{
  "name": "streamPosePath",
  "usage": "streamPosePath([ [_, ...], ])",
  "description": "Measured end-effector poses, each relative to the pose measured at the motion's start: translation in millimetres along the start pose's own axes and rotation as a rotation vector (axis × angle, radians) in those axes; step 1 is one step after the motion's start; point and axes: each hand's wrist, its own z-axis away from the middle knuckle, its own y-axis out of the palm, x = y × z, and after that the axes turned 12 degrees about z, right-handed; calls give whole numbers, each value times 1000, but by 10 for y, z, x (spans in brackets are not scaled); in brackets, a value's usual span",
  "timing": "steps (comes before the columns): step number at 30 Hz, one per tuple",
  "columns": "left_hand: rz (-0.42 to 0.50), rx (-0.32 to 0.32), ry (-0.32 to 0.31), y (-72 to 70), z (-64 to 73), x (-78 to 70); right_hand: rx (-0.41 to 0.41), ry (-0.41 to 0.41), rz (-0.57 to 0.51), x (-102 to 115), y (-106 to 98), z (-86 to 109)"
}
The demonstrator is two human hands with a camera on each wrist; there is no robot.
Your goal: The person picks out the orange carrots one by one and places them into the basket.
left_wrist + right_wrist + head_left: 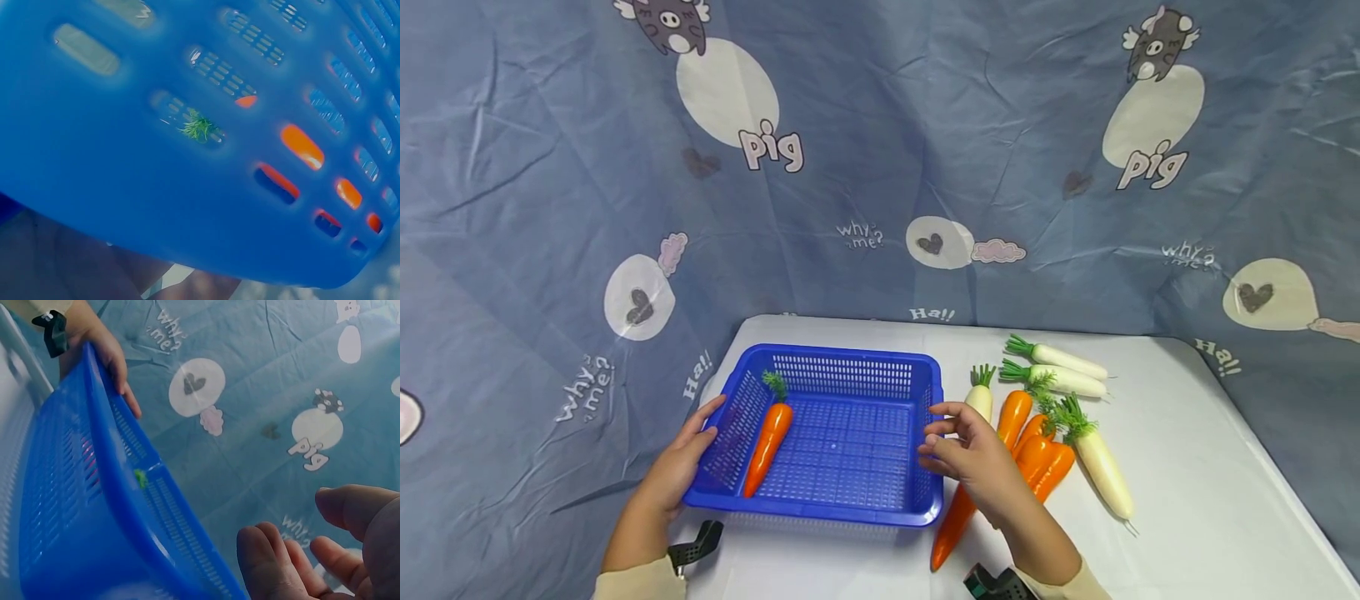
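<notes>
A blue perforated plastic basket (842, 467) is on the white table, with one orange carrot (770, 446) lying along its left inner side. The carrot's green top points to the back. My left hand (681, 462) holds the basket's left rim. In the left wrist view, the basket's wall (125, 169) fills most of the picture, and orange shows through its slots. By the right rim, my right hand (973, 450) hovers with loosely bent fingers and nothing between them. The right wrist view shows its fingers (259, 562) apart from each other, beside the basket.
Several orange carrots (1045, 462) lie in a pile right of the basket, partly behind my right hand. White radishes (1103, 471) with green tops lie around them, two of them at the back. A blue printed cloth (865, 192) hangs behind the table (1210, 467).
</notes>
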Motion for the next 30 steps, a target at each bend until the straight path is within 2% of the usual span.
streamPosePath([
  [9, 12, 12, 22, -41, 9, -27, -36, -8, 20, -71, -54, -12],
  [18, -21, 3, -1, -33, 26, -1, -178, 6, 92, -205, -95, 5],
  [30, -22, 7, 18, 6, 7, -13, -207, 28, 83, -305, -224, 84],
])
